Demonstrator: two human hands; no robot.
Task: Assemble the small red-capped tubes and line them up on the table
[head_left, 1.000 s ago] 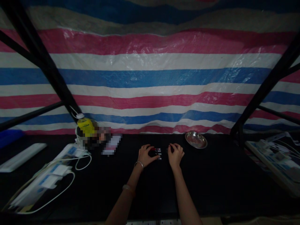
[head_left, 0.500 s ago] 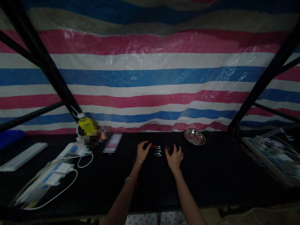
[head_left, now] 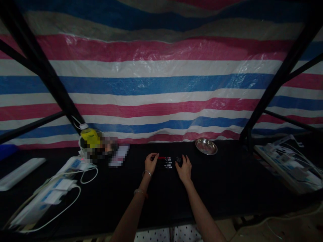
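Observation:
Several small slim items with shiny silver ends (head_left: 169, 162) lie in a short column on the black table. The topmost one is a red item (head_left: 162, 158), and my left hand (head_left: 151, 163) is at its left end with thumb and fingertips pinched together on it. To the right of the column, my right hand (head_left: 184, 168) has its thumb and fingers apart around a small dark object (head_left: 178, 159). That object is too dark to make out, and no grip on it shows.
A round metal dish (head_left: 206, 147) sits at the back right. On the left are a yellow-labelled bottle (head_left: 91, 137), power strips with white cables (head_left: 57, 191) and a white bar (head_left: 21, 173). More cabled devices (head_left: 290, 164) lie at the right. Striped sheeting hangs behind.
The whole view has shifted slightly. My left thumb and fingers have closed at the red item. My right hand's fingers are closer together beside the dark object.

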